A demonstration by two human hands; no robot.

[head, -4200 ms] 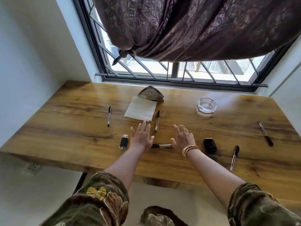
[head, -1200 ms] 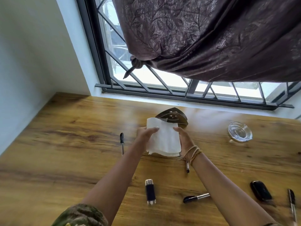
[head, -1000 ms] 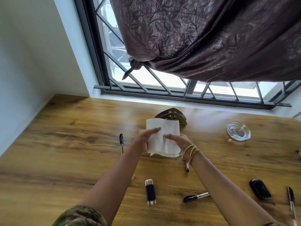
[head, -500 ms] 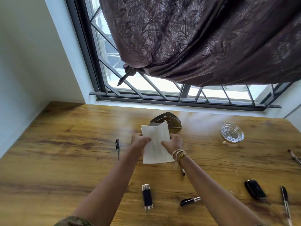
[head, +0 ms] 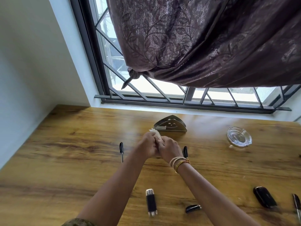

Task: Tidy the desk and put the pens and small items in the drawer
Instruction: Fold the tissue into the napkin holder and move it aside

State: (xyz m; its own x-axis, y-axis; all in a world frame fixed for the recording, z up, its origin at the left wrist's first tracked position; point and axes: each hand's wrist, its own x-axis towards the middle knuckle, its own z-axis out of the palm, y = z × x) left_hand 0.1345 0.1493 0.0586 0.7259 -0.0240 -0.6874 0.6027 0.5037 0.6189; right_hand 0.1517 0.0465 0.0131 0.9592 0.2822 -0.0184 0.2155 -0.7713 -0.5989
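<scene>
My left hand [head: 146, 146] and my right hand [head: 170, 148] are pressed together above the wooden desk [head: 65, 160], both closed on a folded white napkin [head: 156, 135] whose edge sticks out above the fingers. Just behind them stands a metal napkin holder [head: 171, 126]. A black pen [head: 121, 150] lies left of my hands. A second pen [head: 185, 151] lies right of my wrist. Nearer me lie a black lighter [head: 151, 203], a pen [head: 193, 208] partly hidden under my right forearm, a black key fob [head: 264, 199] and one more pen [head: 297, 207] at the right edge.
A glass ashtray [head: 239, 139] sits at the back right of the desk. A barred window [head: 179, 95] with a knotted brown curtain [head: 195, 46] runs along the far edge. A white wall [head: 32, 62] bounds the left side. No drawer is in view.
The napkin, flat on the desk at first, was lifted by both hands and held spread out. It is now folded small between my closed hands.
</scene>
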